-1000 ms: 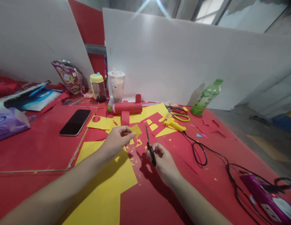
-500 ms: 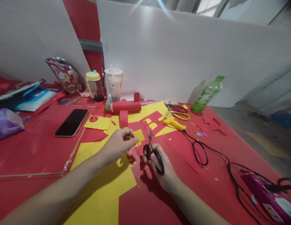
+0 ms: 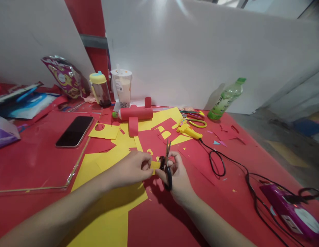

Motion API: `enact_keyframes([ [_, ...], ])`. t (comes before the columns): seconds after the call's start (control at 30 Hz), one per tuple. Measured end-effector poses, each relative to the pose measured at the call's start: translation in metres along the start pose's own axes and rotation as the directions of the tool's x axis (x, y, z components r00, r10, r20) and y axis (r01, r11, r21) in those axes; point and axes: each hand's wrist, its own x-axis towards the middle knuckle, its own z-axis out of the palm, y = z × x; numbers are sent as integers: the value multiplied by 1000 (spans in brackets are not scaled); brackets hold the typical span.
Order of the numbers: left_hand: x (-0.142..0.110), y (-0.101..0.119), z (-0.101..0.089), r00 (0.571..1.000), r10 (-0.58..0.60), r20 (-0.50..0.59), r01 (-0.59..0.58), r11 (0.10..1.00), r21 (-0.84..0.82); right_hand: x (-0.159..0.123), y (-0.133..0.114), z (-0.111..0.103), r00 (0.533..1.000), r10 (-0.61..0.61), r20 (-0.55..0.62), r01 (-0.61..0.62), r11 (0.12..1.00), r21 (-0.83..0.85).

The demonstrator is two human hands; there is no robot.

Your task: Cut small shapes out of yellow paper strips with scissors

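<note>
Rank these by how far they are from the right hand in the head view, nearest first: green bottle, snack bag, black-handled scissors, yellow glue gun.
1. Black-handled scissors: held in the right hand.
2. Yellow glue gun: beyond it, slightly right.
3. Green bottle: farther back, on the right.
4. Snack bag: at the back, far left.

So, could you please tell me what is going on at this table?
A person's left hand holds a small piece of yellow paper, and the right hand holds metal scissors with black handles, blades pointing away. The hands are close together above a red tabletop. A large yellow paper sheet lies under the left forearm, and small yellow paper scraps lie about. Farther back are a red cylinder and a yellow glue gun.
</note>
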Motion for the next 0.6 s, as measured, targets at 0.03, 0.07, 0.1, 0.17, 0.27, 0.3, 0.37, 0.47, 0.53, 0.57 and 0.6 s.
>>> enact_keyframes([
  [0.03, 0, -1, 1, 1000, 1, 1, -1, 1000, 2, 0, 0, 0, 1000, 4, -2, -4, 1000, -4],
  [0.07, 0, -1, 1, 1000, -2, 2, 2, 1000, -1, 0, -1, 1, 1000, 8, -2, -8, 1000, -9],
  [0.1, 0, -2, 2, 1000, -5, 0, 5, 1000, -6, 0, -1, 1, 1000, 10, -3, -10, 1000, -13],
  [0.17, 1, -3, 3, 1000, -9, -22, 8, 1000, -14, 0, -1, 1, 1000, 11, -9, -12, 1000, -21],
  [0.27, 2, -4, 6, 998, -11, -54, 10, 1000, -20, 1, 0, 0, 999, -12, -47, 11, 1000, -29],
  [0.3, 2, -4, 8, 998, -13, -56, 12, 1000, -23, 2, 1, -1, 997, -22, -70, 20, 999, -28],
  [0.37, 4, -3, 11, 999, -6, -54, 4, 1000, -31, 3, 3, -2, 992, -32, -123, 30, 999, -18],
  [0.47, 6, -4, 19, 996, 24, -87, -28, 998, -54, 5, 5, -4, 984, -43, -175, 48, 998, 26],
  [0.53, 7, -5, 25, 990, 32, -135, -44, 995, -88, 6, 5, -5, 980, -45, -192, 56, 997, 50],
  [0.57, 7, -6, 28, 988, 29, -151, -47, 993, -111, 6, 5, -5, 979, -42, -198, 54, 997, 55],
  [0.6, 8, -7, 30, 985, 28, -169, -52, 989, -138, 6, 5, -5, 979, -38, -200, 50, 997, 58],
])
